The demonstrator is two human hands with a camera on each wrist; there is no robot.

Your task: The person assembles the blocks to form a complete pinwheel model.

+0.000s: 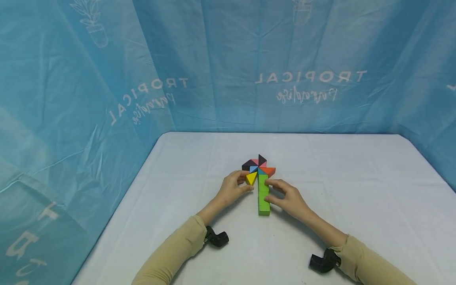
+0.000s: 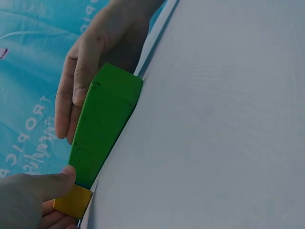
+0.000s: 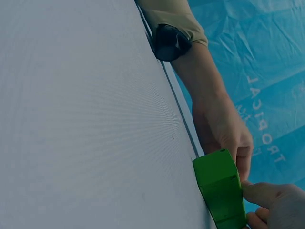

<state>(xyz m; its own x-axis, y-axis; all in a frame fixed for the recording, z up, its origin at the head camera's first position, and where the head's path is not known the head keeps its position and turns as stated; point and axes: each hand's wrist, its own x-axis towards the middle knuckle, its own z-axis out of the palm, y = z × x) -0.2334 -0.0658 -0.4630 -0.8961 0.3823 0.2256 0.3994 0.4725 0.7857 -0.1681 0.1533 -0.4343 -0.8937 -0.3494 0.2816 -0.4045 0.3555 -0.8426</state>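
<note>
My left hand point(image 1: 230, 190) pinches a yellow triangular block point(image 1: 251, 178) between thumb and fingers, just left of the green blocks' far end. Two green blocks point(image 1: 263, 202) lie end to end in a line pointing toward me. My right hand point(image 1: 290, 200) is on their right side, its thumb and forefinger touching them without wrapping round. At the far end, triangular blocks fan out like a pinwheel: orange point(image 1: 270, 171), light blue point(image 1: 253, 169), black point(image 1: 249, 164), pink and darker blue ones. In the left wrist view the yellow block point(image 2: 74, 202) sits against the green blocks point(image 2: 102, 129).
A white cloth point(image 1: 356, 198) covers the table under the blocks. Blue printed curtains point(image 1: 228, 67) hang behind it and along the sides. Each wrist wears a black camera mount, such as the one on the left wrist point(image 1: 217, 238).
</note>
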